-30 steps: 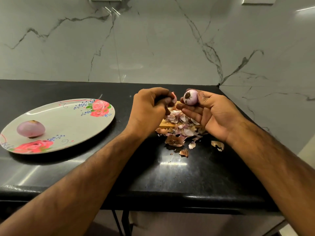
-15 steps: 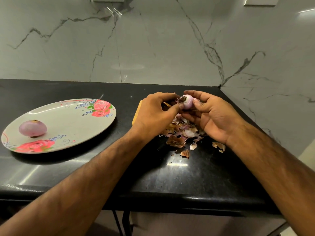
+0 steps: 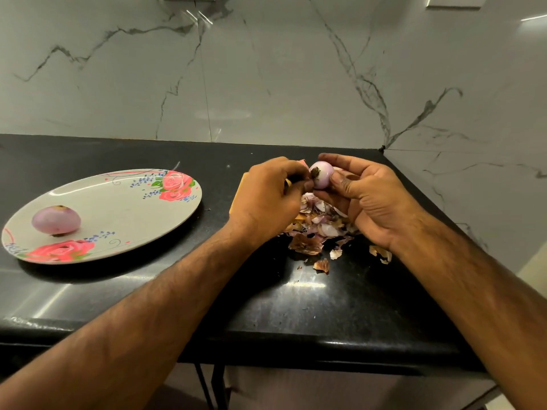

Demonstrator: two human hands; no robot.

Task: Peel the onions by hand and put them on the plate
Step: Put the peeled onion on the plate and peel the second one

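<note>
Plate: one peeled onion on it.
Right hand: grip clasps second onion, right of plate.
Left hand: grip pinches its root end.
Skins: beneath both hands.

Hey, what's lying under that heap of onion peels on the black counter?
A flat orange-tan board shows beneath the papery onion peels; the left hand and peels cover most of it.

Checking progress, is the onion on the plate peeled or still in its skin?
Peeled. The onion on the plate shows smooth pale purple flesh with no dry brown skin; only its stub ends show.
</note>
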